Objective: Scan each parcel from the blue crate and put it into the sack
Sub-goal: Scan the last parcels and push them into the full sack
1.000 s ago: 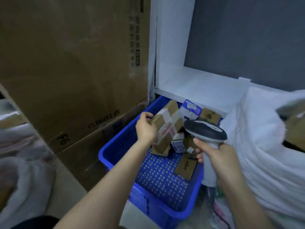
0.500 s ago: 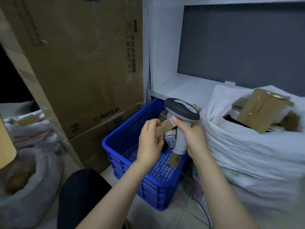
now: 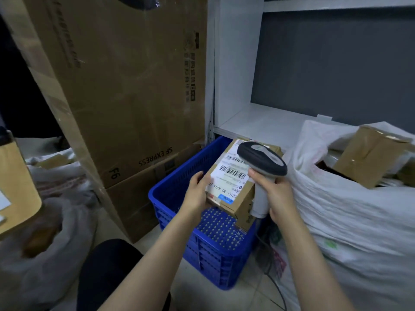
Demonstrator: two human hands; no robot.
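Head view: parcel point(image 3: 233, 198), label now upward, beneath scanner point(image 3: 261, 157).

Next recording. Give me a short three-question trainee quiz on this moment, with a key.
1. True or false: the left hand holds the brown cardboard parcel over the blue plastic crate, label up.
2. Which hand grips the grey handheld scanner? A) left hand B) right hand
3. Fill in: the white woven sack stands on the crate's ____ side.
Key: 1 true; 2 B; 3 right.
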